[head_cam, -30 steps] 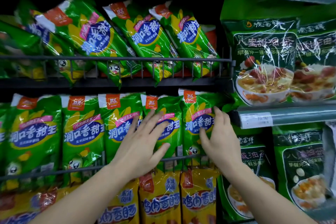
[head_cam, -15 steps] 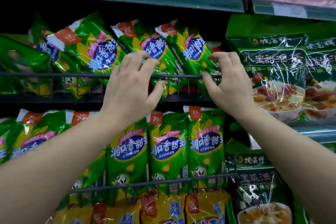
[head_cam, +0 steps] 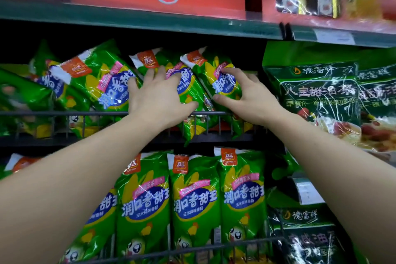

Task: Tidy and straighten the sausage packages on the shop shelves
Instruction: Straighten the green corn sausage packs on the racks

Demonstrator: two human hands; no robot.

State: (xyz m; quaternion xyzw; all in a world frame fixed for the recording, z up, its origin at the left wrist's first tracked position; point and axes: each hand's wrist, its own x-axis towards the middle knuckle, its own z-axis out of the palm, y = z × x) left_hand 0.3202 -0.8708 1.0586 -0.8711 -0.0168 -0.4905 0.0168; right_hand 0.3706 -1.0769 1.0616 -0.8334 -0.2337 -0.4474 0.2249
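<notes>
left hand: fingers spread flat on middle pack, frame centre | right hand: thumb and fingers clamped round right pack | both packs tilted behind rail

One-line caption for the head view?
Left hand rests on the middle pack, right hand grips the rightmost pack on the upper wire shelf.
</notes>
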